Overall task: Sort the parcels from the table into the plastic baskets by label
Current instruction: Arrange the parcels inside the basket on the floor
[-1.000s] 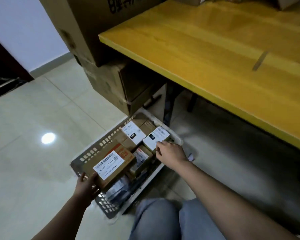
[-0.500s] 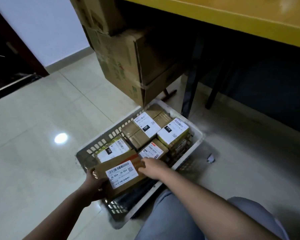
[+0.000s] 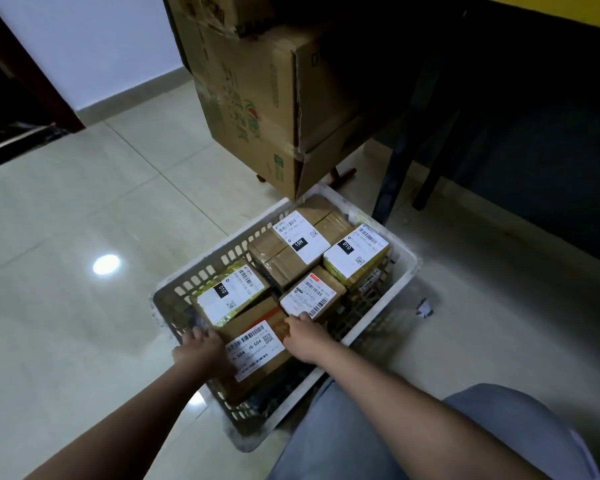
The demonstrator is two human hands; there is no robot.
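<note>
A grey plastic basket (image 3: 400,277) stands on the tiled floor, filled with several labelled parcels. Nearest me lies a brown cardboard parcel (image 3: 257,348) with a white label reading J6-S04. My left hand (image 3: 198,351) grips its left edge, and my right hand (image 3: 303,336) grips its upper right corner. Behind it sit a yellow-wrapped parcel (image 3: 231,294) marked 010, a small brown parcel (image 3: 312,296), a brown parcel (image 3: 300,244) marked 15H and another 010 parcel (image 3: 355,259).
Stacked large cardboard boxes (image 3: 257,98) stand just behind the basket. Dark table legs (image 3: 400,157) rise at its right, under the yellow tabletop edge (image 3: 596,12). A paper scrap (image 3: 425,308) lies on the floor. My knees (image 3: 430,438) are at the bottom.
My view has tilted down, away from the tabletop, and closer to the basket. My right hand left the far 010 parcel and came to the J6-S04 parcel, which both hands have lowered into the basket.
</note>
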